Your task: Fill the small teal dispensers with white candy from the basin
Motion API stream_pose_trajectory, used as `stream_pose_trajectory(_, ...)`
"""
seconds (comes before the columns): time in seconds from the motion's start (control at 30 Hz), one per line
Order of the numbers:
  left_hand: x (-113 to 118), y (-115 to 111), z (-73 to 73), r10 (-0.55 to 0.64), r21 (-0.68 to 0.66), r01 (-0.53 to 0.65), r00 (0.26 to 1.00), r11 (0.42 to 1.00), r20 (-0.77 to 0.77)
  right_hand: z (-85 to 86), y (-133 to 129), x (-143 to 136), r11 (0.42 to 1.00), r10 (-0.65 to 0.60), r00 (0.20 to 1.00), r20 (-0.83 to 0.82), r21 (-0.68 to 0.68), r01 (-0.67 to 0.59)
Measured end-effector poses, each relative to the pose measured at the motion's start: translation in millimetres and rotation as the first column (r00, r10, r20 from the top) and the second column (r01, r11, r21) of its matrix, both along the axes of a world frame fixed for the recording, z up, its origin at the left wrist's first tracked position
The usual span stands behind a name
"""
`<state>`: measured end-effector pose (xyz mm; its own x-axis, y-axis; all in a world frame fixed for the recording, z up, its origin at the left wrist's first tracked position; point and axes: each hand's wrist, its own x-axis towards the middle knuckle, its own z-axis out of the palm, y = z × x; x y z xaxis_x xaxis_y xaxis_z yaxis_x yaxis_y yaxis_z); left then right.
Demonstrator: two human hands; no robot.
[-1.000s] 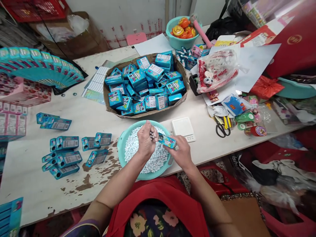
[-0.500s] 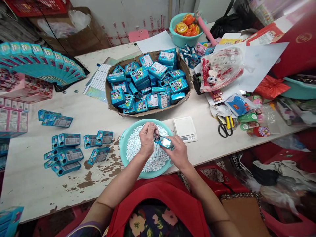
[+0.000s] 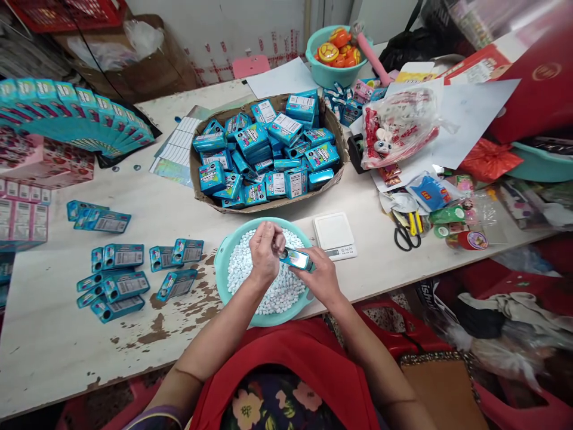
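Well, your right hand [image 3: 323, 275] grips a box [image 3: 295, 258], likely light and crushable; hold its sides. Left hand [image 3: 265, 255]: grip unclear.

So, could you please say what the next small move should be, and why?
Probably the left hand should feed white pieces into the blue box: it is curled at the box's end, while the right hand holds the box above the basin of pieces.
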<state>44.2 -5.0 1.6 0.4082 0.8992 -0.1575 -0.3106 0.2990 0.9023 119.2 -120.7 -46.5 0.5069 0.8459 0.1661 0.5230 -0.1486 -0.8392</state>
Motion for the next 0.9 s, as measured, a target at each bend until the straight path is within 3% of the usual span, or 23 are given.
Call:
stream_pose_trajectory(0.07, -7, 7, -3.4, 0.054, 0.031, -0.052, 0.997, 0.998, -0.054, -0.3, -4, 4, 0.999, -0.026, 0.996, -0.081, 0.016, 0.028)
stream_pose_trajectory(0.13, -20, 14, -13.9, 0.024, 0.112, 0.004, 0.969, 0.994, -0.247, -3.5, -9, 15, 0.995, -0.097, 0.983, -0.156, 0.021, 0.102)
stream_pose_trajectory(0.2, -39, 18, -31.0, -0.077, 0.225, 0.233, 0.836, 0.946, -0.543, -12.3, -13, 31, 0.972, -0.230, 0.952, -0.201, 0.004, 0.236)
stream_pose_trajectory(0.27, -59, 17, -50.7, -0.087, 0.287, 0.478, 0.620, 0.830, -0.780, -28.0, -14, 53, 0.930, -0.363, 0.907, -0.215, -0.022, 0.367)
stream_pose_trajectory(0.33, -76, 14, -67.8, -0.023, 0.295, 0.581, 0.476, 0.759, -0.879, -48.5, -11, 76, 0.893, -0.446, 0.871, -0.204, -0.048, 0.447)
stream_pose_trajectory(0.4, -87, 10, -78.5, 0.007, 0.279, 0.591, 0.419, 0.757, -0.908, -68.8, -6, 95, 0.873, -0.488, 0.853, -0.188, -0.075, 0.483)
stream_pose_trajectory(0.5, -93, 7, -83.4, 0.005, 0.279, 0.602, 0.415, 0.748, -0.910, -86.7, -3, 111, 0.872, -0.487, 0.844, -0.224, -0.077, 0.483)
stream_pose_trajectory(0.63, -96, 12, -85.7, 0.061, 0.332, 0.610, 0.421, 0.719, -0.905, -86.8, -24, 108, 0.866, -0.492, 0.850, -0.188, -0.001, 0.501)
stream_pose_trajectory(0.77, -96, 17, -92.1, 0.148, 0.418, 0.605, 0.444, 0.678, -0.883, -95.1, -70, 94, 0.765, -0.637, 0.732, -0.242, -0.077, 0.640)
stream_pose_trajectory(0.9, -89, 19, -93.0, 0.103, 0.407, 0.603, 0.474, 0.686, -0.875, -118.7, -109, 79, 0.693, -0.716, 0.626, -0.307, -0.212, 0.689)
